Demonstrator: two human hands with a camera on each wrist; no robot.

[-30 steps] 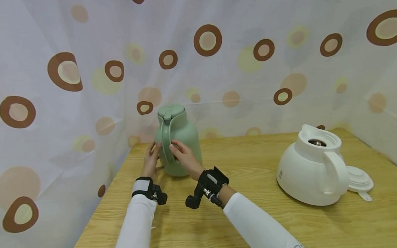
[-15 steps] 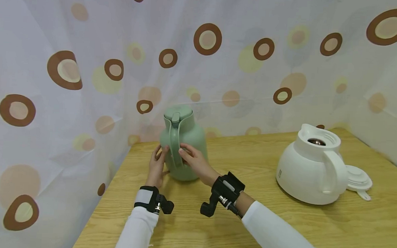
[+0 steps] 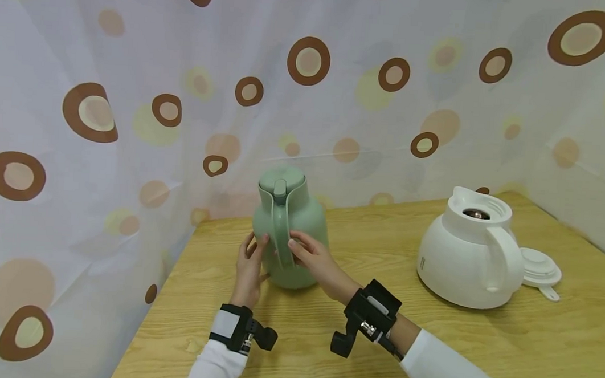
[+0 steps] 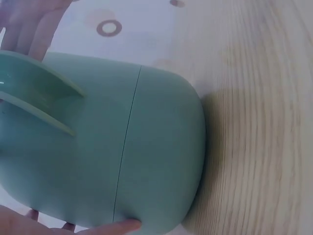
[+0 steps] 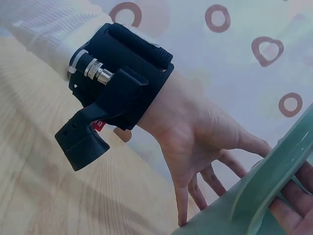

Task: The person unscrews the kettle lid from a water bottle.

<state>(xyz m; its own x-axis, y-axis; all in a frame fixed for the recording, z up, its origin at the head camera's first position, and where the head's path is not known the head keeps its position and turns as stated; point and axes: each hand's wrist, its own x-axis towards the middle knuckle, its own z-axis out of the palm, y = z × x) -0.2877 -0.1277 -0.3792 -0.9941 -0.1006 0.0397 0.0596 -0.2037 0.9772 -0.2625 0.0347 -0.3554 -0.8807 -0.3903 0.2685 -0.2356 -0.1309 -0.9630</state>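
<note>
A mint-green vacuum jug (image 3: 312, 219) with its lid on stands upright, its handle facing me. My left hand (image 3: 249, 270) holds the left side of its body, thumb towards the front and fingers around the side. On the right side my right hand (image 3: 325, 270) holds the body, thumb and index close beside the handle (image 3: 281, 239). In the left wrist view, the jug's lower body (image 4: 161, 142) is close above the wood, and a left fingertip presses near the base seam. The right wrist view shows the left hand (image 5: 195, 129) with spread fingers against the jug; some right fingers (image 5: 293, 200) show behind the handle.
To the right stands a white vacuum jug (image 3: 465, 263), its mouth uncovered. A white lid (image 3: 538, 267) lies on the wooden table (image 3: 382, 239) behind it. A curtain (image 3: 347, 117) patterned with circles borders the table at the back and left.
Both hands have brought the green jug to the right and nearer to me, still upright. The white jug and lid stay put; the view shifts slightly.
</note>
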